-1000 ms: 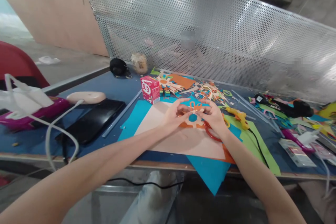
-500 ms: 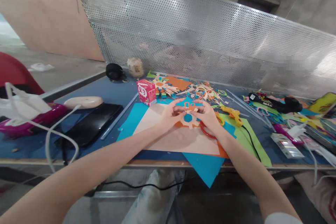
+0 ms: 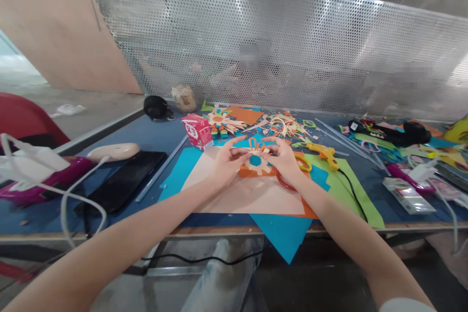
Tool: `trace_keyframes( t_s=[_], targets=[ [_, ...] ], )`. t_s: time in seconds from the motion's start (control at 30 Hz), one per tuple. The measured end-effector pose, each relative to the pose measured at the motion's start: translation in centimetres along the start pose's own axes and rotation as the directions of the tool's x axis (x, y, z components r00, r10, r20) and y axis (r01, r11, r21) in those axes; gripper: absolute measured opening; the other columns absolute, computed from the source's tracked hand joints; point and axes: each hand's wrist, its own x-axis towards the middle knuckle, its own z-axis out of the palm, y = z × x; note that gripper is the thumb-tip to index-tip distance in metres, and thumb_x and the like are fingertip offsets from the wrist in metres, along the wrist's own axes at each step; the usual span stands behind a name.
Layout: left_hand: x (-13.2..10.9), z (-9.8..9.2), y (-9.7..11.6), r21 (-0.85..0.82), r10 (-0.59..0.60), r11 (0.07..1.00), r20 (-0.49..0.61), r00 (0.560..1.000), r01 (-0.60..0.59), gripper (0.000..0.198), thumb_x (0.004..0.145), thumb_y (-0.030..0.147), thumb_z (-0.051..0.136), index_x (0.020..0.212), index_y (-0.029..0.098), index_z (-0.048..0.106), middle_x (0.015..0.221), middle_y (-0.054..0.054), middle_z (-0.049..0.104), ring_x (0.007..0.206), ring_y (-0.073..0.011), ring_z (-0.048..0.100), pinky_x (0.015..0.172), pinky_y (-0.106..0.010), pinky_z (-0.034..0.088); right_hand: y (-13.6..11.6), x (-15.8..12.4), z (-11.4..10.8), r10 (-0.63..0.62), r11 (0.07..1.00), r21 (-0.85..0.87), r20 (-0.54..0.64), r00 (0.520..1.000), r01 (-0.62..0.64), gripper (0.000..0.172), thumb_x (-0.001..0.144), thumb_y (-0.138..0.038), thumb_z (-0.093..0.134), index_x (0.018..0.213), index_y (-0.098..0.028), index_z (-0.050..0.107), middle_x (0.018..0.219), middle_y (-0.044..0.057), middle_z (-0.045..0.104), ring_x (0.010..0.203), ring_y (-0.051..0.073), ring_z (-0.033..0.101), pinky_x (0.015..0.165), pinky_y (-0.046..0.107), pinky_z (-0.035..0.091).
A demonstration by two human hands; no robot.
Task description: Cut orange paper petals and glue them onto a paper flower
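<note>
My left hand (image 3: 228,160) and my right hand (image 3: 283,157) pinch a small paper flower (image 3: 255,161) between them, one at each side. It has a blue centre, a pale fringed ring and orange paper loops standing up at its top. The fingertips partly cover its edges. Below the hands lies a pale pink paper sheet (image 3: 219,197), with orange and blue paper (image 3: 283,236) under it. A red curved handle (image 3: 284,181) shows beside my right wrist, partly hidden. Just right of it is a yellow ring-shaped handle (image 3: 304,163).
A yellow glue gun (image 3: 323,154) lies on green paper (image 3: 353,190). Behind the hands are a pink box (image 3: 197,131), a layered paper flower (image 3: 219,119) and paper scraps (image 3: 287,126). A black phone (image 3: 122,183) and a corded power strip (image 3: 44,180) lie left. A perforated metal screen (image 3: 226,24) stands behind.
The view has shifted slightly. The paper flower stays between both hands, and its orange loops now show more upright. Otherwise the hands hold nearly the same pose.
</note>
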Motion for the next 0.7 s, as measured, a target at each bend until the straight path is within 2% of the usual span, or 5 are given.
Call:
trace_keyframes(
  t_s=[0.2,0.33,0.43,0.57,0.7],
  targets=[
    [0.0,-0.7,0.7,0.149,0.305,0.939,0.050,0.951,-0.310,0.047,0.067,0.022,0.074,0.108,0.021,0.051,0.087,-0.003,0.066,0.086,-0.0160,0.062,0.081,-0.030,0.045,-0.9,-1.0,-0.8,-0.331,0.918,-0.201,0.083,0.940,0.341,0.015,0.080,-0.023,0.060,0.095,-0.025,0.060,0.090,0.003,0.068,0.093,0.019,0.061,0.083,0.037,0.049],
    [0.0,-0.7,1.4,-0.177,0.043,0.984,0.066,0.997,-0.031,0.043,0.068,0.027,0.072,0.107,0.022,0.054,0.105,-0.005,0.063,0.088,-0.0167,0.062,0.070,-0.028,0.049,-1.5,-1.4,-2.1,-0.780,0.344,-0.505,0.316,0.540,0.792,0.024,0.086,-0.011,0.051,0.104,-0.023,0.060,0.092,0.003,0.071,0.094,0.019,0.059,0.082,0.036,0.049],
    [0.0,-0.4,1.8,-0.322,-0.229,0.910,0.137,0.964,0.262,0.041,0.069,0.030,0.071,0.106,0.020,0.058,0.080,-0.001,0.065,0.069,-0.0124,0.061,0.061,-0.024,0.049,-2.2,-1.3,-2.5,-0.806,0.018,-0.530,0.495,0.326,0.848,0.026,0.087,-0.007,0.047,0.108,-0.019,0.058,0.093,0.002,0.072,0.091,0.018,0.058,0.083,0.035,0.049],
    [0.4,-0.1,1.4,-0.330,-0.200,0.917,0.104,0.974,0.223,0.054,0.058,0.020,0.080,0.107,0.019,0.058,0.059,0.007,0.056,0.054,-0.0067,0.054,0.056,-0.020,0.047,-2.6,-0.5,-3.0,-0.698,-0.026,-0.597,0.585,0.413,0.802,0.032,0.089,-0.008,0.043,0.117,-0.019,0.053,0.109,0.003,0.068,0.102,0.017,0.057,0.090,0.034,0.048],
    [0.8,-0.1,0.2,-0.296,-0.147,0.948,-0.080,0.986,0.117,0.055,0.058,0.019,0.079,0.106,0.020,0.053,0.053,0.011,0.048,0.052,-0.0065,0.053,0.056,-0.020,0.047,-2.8,0.7,-4.8,-0.598,0.111,-0.920,0.240,0.764,0.376,0.041,0.084,-0.011,0.046,0.124,-0.017,0.049,0.127,0.013,0.056,0.118,0.024,0.049,0.100,0.046,0.039]
  ],
)
